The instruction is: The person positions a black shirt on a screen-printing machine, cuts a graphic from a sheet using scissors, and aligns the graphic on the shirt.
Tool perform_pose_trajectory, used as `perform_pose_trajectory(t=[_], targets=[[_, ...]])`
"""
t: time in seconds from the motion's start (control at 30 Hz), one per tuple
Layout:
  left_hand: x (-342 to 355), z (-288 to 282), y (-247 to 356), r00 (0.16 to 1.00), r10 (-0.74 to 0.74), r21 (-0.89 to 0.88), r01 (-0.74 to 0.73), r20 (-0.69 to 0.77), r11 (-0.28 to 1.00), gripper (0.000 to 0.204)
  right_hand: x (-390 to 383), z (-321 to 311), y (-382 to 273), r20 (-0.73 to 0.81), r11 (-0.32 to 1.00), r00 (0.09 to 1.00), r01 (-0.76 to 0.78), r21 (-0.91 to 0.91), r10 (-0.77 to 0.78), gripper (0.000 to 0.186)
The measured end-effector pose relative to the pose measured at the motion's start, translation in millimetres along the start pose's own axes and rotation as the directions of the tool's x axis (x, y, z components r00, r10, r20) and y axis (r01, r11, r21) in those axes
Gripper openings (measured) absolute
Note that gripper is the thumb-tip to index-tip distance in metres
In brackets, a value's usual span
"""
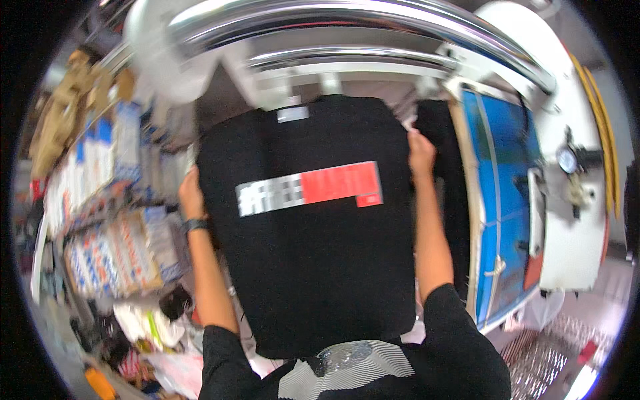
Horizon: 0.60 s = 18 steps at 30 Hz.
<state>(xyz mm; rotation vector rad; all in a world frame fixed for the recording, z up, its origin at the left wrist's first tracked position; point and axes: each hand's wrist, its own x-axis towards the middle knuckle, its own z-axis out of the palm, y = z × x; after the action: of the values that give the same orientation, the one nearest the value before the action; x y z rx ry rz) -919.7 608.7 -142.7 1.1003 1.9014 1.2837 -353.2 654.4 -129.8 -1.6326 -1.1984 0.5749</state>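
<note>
Step in hand is judged to be holding the black printed T-shirt [320, 273] spread out on the near side of the chrome rollers [373, 13], right hand [421, 157] apparently pinching one edge, left hand's [191, 193] grip indeterminable at the opposite edge, next calling for even tension.

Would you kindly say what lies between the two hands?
In the head view, a black shirt spans between the left hand and the right hand.

Chrome bars [347, 16], gauge [568, 160] and boxes [110, 257] suggest a workshop.
</note>
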Motion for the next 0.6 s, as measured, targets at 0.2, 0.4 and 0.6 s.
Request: perform_pose_trajectory(t=[0.2, 0.4, 0.6], targets=[[6, 15, 13, 0.999, 0.015, -0.17, -0.008, 0.04, 0.985, 0.041, -2, -10, 5, 0.05, 0.97, 0.987, -0.159, 0.182, 0.153, 0.038], [4, 13, 20, 0.999, 0.051, -0.055, -0.051, -0.003, 0.997, 0.039, -1, -13, 8, 0.038, 0.99, 0.992, -0.123, 0.065, 0.121, 0.037], [-2, 21, 29, 0.997, -0.067, -0.236, 0.077, 0.047, 0.969, 0.042, 8, -24, 16, 0.137, 0.989, 0.98, -0.144, -0.034, 0.148, 0.043]])
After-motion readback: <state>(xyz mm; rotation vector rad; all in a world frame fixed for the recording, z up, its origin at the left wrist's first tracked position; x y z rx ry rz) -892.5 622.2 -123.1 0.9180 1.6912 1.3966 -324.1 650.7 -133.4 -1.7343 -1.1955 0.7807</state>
